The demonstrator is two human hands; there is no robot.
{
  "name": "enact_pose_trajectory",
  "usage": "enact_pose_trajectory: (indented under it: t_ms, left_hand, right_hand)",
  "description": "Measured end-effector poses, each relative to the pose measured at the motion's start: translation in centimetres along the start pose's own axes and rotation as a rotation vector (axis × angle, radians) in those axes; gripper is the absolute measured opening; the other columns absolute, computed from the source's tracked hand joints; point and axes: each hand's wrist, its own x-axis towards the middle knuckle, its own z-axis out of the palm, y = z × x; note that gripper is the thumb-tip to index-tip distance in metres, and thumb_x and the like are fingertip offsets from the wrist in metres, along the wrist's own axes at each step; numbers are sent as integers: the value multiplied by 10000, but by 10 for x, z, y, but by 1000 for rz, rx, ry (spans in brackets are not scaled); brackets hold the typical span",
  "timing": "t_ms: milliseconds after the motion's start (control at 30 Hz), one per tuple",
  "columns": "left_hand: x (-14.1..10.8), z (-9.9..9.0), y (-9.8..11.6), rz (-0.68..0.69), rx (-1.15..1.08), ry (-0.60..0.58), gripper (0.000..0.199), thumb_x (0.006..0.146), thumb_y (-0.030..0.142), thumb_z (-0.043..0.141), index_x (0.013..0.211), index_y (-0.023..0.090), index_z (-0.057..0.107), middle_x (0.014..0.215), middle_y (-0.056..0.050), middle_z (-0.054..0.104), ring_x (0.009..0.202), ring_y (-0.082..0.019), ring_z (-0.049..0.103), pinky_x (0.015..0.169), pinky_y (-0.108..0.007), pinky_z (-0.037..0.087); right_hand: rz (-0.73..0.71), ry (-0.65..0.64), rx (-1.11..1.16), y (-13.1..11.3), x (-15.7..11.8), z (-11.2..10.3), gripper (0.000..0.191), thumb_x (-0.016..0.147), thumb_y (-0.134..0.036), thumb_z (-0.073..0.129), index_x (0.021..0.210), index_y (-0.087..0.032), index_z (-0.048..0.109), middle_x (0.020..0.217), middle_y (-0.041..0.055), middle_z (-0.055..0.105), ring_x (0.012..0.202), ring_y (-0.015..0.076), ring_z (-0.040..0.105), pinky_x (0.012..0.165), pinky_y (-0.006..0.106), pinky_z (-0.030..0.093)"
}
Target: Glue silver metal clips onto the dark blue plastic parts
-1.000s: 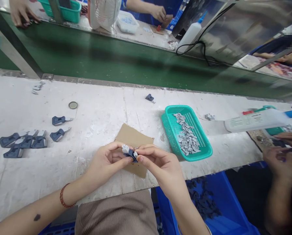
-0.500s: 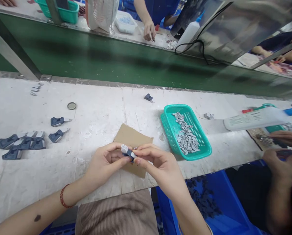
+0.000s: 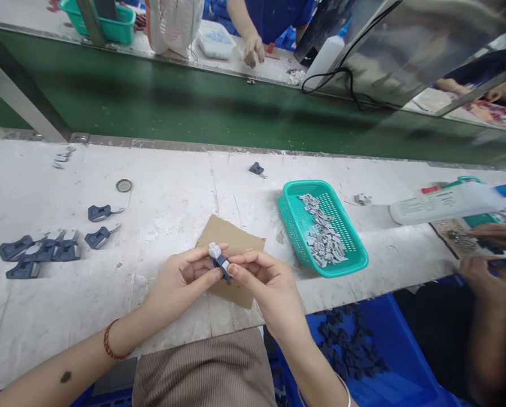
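Observation:
Between my two hands is a small dark blue and light grey plastic part, its grey end pointing up and away. My left hand pinches it from the left with thumb and fingers. From the other side my right hand grips it, thumb pressed near its lower right end; the fingertips hide some of it. Under the hands lies a piece of brown cardboard. To the right, a green plastic basket holds many small grey pieces.
Similar blue-grey parts lie grouped at the left, near a bottle cap. A white bottle lies at the right beside a co-worker's hands. Below the table edge, a blue bin holds dark parts. Another person's hand works across the partition.
The part has turned more upright between my fingers, and my right hand has shifted slightly left. The co-worker's hand across the partition has opened and moved a little left.

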Motion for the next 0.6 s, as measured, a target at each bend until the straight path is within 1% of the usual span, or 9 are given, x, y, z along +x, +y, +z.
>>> enact_pose_trajectory:
  t_ms: [100,133,200,267,333,400,467,533,600]
  left_hand:
    - [0,0,2,-45,-8,-30,500,787,283,760,1267,243,626,1099,-62,738,956,-199,693,852,-312,560]
    - [1,0,2,-60,-2,-21,489,777,290,771,1244,242,634,1080,-61,739,951,-200,688,836,-305,558]
    - [2,-3,3,-70,26,30,389,787,308,761,1156,231,666,1011,-54,739,927,-193,679,814,-291,548]
    - [4,-6,3,-59,60,87,305,819,320,726,1105,223,678,953,-42,722,855,-168,658,771,-269,533]
    - [7,-10,5,-46,76,113,287,840,330,698,1105,222,667,927,-30,694,746,-138,616,684,-250,512]
    - [9,-14,9,-38,79,129,280,851,347,679,1097,216,650,903,-24,672,669,-121,575,613,-245,484]
    - [12,-18,14,-29,93,157,272,848,362,678,1067,206,636,873,-18,655,644,-118,558,589,-244,465]
    - [15,-22,20,-26,140,204,274,839,377,686,1039,200,628,846,-11,641,630,-113,539,580,-239,451]
    - [17,-29,26,-26,223,259,308,827,402,694,1049,201,623,850,-12,644,627,-114,531,564,-232,438]
  right_hand:
    - [-13,15,-41,1,-4,6,85,757,-272,748,818,-217,727,844,29,773,795,176,735,753,301,611]
    - [-24,5,-65,1,-6,6,84,781,-284,726,832,-217,728,857,34,774,805,180,735,756,309,613]
    - [-56,-27,-123,-2,-8,0,112,829,-308,677,862,-216,733,870,44,775,801,187,734,758,329,614]
    - [-119,-25,-231,-5,-8,-14,128,855,-308,653,879,-217,740,872,48,773,792,189,728,758,337,608]
    - [-217,84,-380,-9,-8,-35,120,859,-294,652,876,-223,747,878,48,766,810,195,717,768,344,596]
    - [-294,275,-501,-10,-7,-59,115,858,-293,658,888,-229,749,883,46,757,826,206,707,771,354,584]
    - [-327,445,-562,-9,-8,-82,123,862,-306,659,909,-232,746,871,44,749,806,210,700,750,356,578]
    - [-348,528,-629,-5,-9,-101,129,868,-317,656,912,-234,745,869,43,740,791,207,690,732,346,569]
    - [-376,572,-733,-1,-10,-119,136,878,-324,643,911,-236,741,885,44,728,773,197,670,722,340,553]
